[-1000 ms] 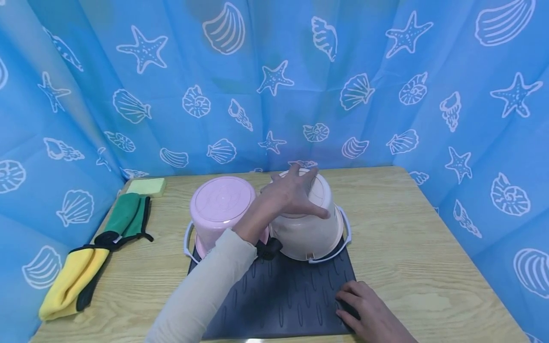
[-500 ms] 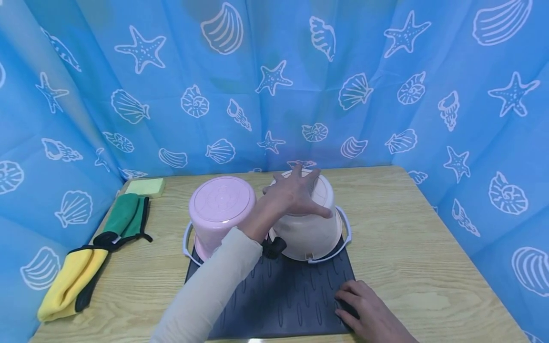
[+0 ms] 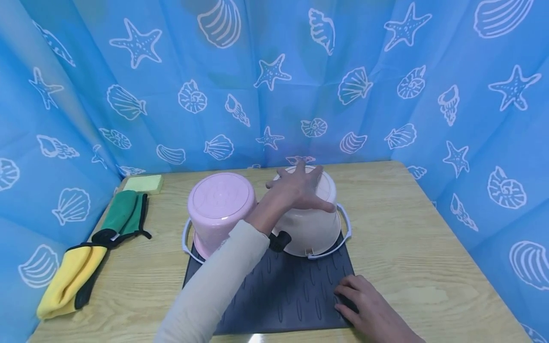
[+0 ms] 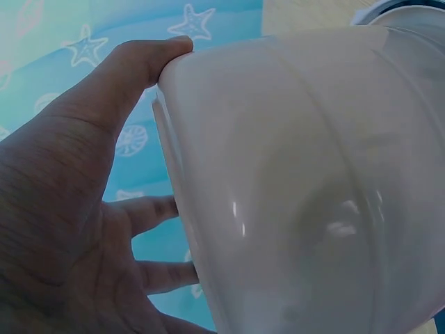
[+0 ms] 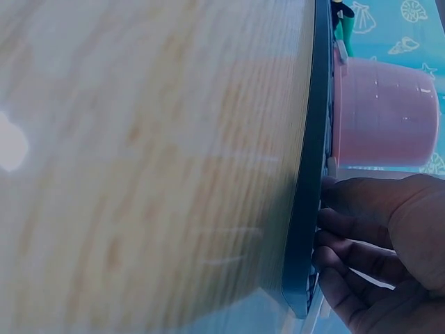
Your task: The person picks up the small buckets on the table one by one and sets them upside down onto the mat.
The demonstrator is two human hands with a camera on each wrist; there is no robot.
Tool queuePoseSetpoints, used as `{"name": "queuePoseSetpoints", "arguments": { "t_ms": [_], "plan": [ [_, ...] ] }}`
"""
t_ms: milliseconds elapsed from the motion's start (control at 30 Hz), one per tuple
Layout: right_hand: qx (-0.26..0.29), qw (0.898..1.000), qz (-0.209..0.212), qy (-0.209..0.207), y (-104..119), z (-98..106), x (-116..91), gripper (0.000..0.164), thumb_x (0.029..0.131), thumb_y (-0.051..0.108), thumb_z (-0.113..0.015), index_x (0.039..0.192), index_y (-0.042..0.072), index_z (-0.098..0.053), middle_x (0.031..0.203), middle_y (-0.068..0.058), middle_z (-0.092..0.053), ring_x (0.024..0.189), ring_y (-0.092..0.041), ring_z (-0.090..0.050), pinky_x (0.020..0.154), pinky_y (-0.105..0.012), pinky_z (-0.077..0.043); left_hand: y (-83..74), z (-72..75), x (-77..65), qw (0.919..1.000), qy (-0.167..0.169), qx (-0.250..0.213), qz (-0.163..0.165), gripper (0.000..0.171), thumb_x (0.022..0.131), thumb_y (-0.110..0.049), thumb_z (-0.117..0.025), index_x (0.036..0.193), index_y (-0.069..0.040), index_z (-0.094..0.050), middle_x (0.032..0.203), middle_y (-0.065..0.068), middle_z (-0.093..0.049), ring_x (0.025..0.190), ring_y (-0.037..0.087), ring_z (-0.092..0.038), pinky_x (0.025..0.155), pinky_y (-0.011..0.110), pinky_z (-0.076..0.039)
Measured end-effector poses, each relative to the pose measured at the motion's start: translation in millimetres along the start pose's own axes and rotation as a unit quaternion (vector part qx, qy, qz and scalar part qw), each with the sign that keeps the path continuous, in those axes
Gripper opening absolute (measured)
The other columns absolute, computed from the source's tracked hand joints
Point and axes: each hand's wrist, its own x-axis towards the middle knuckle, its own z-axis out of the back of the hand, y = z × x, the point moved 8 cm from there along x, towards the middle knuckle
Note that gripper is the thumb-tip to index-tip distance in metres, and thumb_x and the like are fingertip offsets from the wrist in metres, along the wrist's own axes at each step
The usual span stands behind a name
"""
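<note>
In the head view, a white bucket (image 3: pixel 315 228) stands upside down on a dark ribbed drying mat (image 3: pixel 279 305). My left hand (image 3: pixel 300 190) lies spread over its upturned base. In the left wrist view the thumb rests at the base's edge, and the other fingertips touch the base farther along. A pink bucket (image 3: pixel 220 200), also upturned, stands just left of it, partly behind my left sleeve. My right hand (image 3: pixel 362 305) is at the mat's near right corner, fingers loosely bent. In the right wrist view its fingertips touch the mat's surface.
On the left of the wooden table (image 3: pixel 411 247) lie a yellow cloth (image 3: pixel 70 281), a green cloth (image 3: pixel 124 212) and a pale yellow sponge (image 3: pixel 145 183). Light blue bucket handles (image 3: pixel 345 228) stick out past the mat's sides. A blue shell-patterned curtain (image 3: pixel 257 85) hangs behind.
My left hand and the upper end of the white bucket have shifted slightly right, while its rim stays nearly in place. The right hand keeps its place. The head view has tilted down a little.
</note>
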Motion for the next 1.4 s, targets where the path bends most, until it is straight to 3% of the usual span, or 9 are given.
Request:
{"name": "queuePoseSetpoints", "arguments": {
  "t_ms": [400, 800, 1067, 1267, 1400],
  "plan": [
    [0.008, 1.000, 0.015, 0.015, 2.2, 0.8, 2.7, 0.018, 0.088, 0.022, -0.078, 0.103, 0.012, -0.074, 0.101, 0.010, -0.055, 0.089, -0.009, -0.051, 0.075, -0.033, -0.049, -5.7, -4.8, 1.9, 0.9996, 0.015, 0.025, 0.006, 0.106, 0.074, -0.076, -0.068, 0.160, -0.038, -0.018, 0.166, 0.010, -0.008, 0.142, 0.058, -0.014, 0.096, 0.080, -0.028],
    [0.003, 0.999, 0.012, 0.035, 1.4, 0.1, 6.5, 0.018, 0.088, 0.022, -0.077, 0.102, 0.011, -0.075, 0.099, 0.011, -0.054, 0.087, -0.007, -0.049, 0.073, -0.031, -0.048, -8.8, -8.6, 3.8, 0.9986, 0.000, 0.052, 0.013, 0.105, 0.073, -0.082, -0.063, 0.160, -0.041, -0.018, 0.167, 0.007, -0.006, 0.144, 0.055, -0.015, 0.099, 0.077, -0.028],
    [-0.014, 0.998, 0.010, 0.059, 0.4, -0.7, 10.1, 0.020, 0.087, 0.025, -0.078, 0.102, 0.012, -0.076, 0.096, 0.012, -0.053, 0.083, -0.005, -0.049, 0.070, -0.031, -0.048, -7.8, -9.6, 2.4, 0.9985, -0.018, 0.051, -0.002, 0.103, 0.075, -0.085, -0.057, 0.160, -0.042, -0.017, 0.167, 0.005, -0.005, 0.145, 0.053, -0.013, 0.100, 0.077, -0.028],
    [-0.031, 0.998, 0.012, 0.048, 0.2, 6.5, 10.3, 0.017, 0.088, 0.025, -0.077, 0.101, 0.014, -0.076, 0.097, 0.012, -0.056, 0.085, -0.006, -0.053, 0.072, -0.033, -0.050, -0.6, -7.7, -0.1, 0.9983, -0.044, 0.010, -0.037, 0.096, 0.079, -0.087, -0.047, 0.159, -0.039, -0.022, 0.167, 0.003, -0.008, 0.148, 0.050, -0.003, 0.102, 0.080, -0.017],
    [-0.038, 0.999, 0.011, 0.021, -1.2, 18.7, 11.8, 0.015, 0.086, 0.021, -0.079, 0.100, 0.014, -0.076, 0.099, 0.009, -0.058, 0.087, -0.009, -0.056, 0.074, -0.033, -0.053, 10.2, 2.5, -10.6, 0.9921, -0.099, -0.026, -0.071, 0.077, 0.092, -0.072, -0.050, 0.156, -0.033, -0.035, 0.164, 0.002, -0.023, 0.147, 0.042, -0.022, 0.106, 0.073, -0.025]
  ]
}}
